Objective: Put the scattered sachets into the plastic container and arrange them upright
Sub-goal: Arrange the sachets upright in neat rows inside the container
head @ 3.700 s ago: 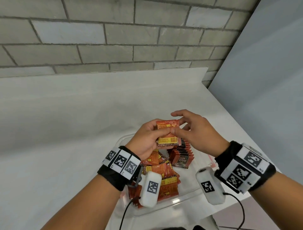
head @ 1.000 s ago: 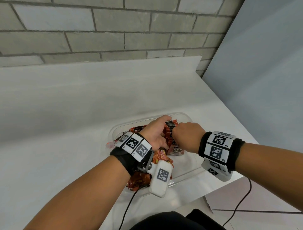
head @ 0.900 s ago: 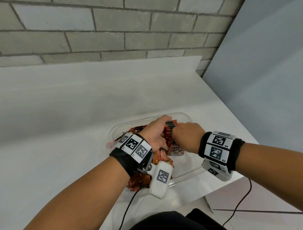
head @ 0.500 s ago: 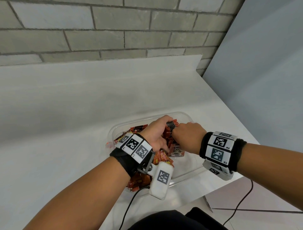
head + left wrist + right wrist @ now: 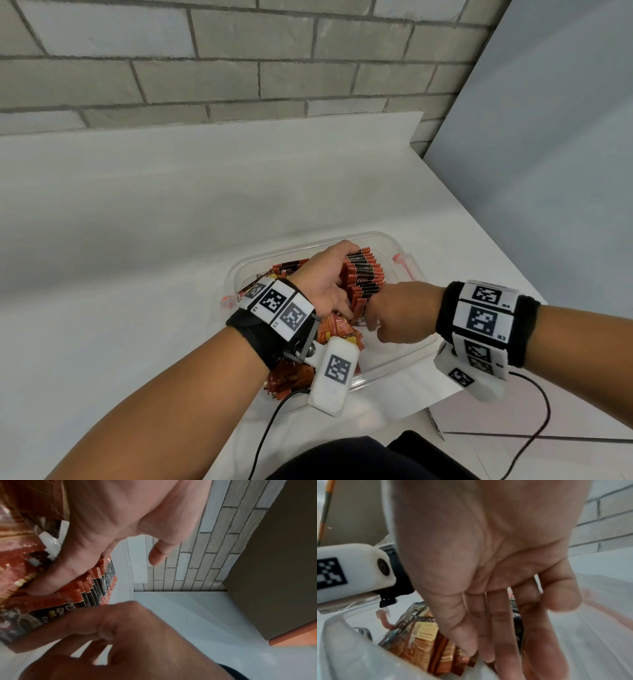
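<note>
Right hand [image 5: 399, 313] now lower, "D2X" sachets [image 5: 363, 278]

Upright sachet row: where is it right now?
In the head view the upright sachet row stands inside the plastic container, toward its far right, between the left hand and the right hand.

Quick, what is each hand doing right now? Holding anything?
Left hand: open, fingers pressed flat against the upright row of sachets.
Right hand: open, straight fingers at the row's near end, gripping nothing.
</note>
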The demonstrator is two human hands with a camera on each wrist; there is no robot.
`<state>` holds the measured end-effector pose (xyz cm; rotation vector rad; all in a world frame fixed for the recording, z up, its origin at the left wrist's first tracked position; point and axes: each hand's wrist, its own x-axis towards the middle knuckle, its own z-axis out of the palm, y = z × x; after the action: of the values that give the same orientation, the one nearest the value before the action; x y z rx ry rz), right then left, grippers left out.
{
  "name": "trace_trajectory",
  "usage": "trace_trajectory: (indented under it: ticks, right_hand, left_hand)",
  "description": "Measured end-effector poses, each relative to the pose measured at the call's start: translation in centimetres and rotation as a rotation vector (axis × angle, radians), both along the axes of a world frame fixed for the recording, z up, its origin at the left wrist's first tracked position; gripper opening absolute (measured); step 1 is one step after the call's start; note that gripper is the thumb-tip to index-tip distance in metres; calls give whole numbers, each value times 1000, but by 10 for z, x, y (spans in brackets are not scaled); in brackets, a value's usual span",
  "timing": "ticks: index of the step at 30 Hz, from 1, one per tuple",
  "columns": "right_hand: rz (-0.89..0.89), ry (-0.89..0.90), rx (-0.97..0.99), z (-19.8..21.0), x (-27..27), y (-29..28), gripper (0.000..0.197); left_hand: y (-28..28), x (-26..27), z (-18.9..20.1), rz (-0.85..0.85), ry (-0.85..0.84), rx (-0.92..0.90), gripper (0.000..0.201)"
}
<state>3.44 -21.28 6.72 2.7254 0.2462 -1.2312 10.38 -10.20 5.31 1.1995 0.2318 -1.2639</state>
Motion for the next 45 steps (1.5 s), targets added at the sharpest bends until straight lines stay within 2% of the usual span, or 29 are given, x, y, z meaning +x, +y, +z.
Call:
trace_trajectory:
  ticks: [5, 8, 14, 18, 19, 21, 22, 28, 45]
  right_hand:
    - [50, 93, -31, -5, 5, -2, 34]
    - [40, 99, -45, -6, 8, -4, 31]
    - [56, 99, -95, -9, 6, -6, 34]
    - [75, 102, -118, -12, 6, -7, 40]
    - [81, 101, -121, -13, 6, -7, 41]
    - [93, 95, -124, -14, 5, -8, 41]
    - [99, 94, -125, -14, 5, -8, 42]
    - [107, 100, -132, -16, 6, -9, 43]
    - [123, 108, -121, -21, 5, -9, 43]
  left_hand:
    - [-1, -1, -3, 2, -26, -3, 31]
    - [-2, -2, -5, 25, -16, -6, 24]
    - [-3, -2, -7, 36, 9, -17, 27]
    - [-4, -1, -10, 53, -11, -26, 50]
    - [-4, -1, -9, 61, -13, -23, 47]
    - [-5, 0, -9, 43, -8, -27, 24]
    - [-6, 0, -9, 42, -14, -26, 20]
    - [-4, -3, -7, 45, -72, -38, 22]
    - [-8, -4, -12, 107, -27, -84, 18]
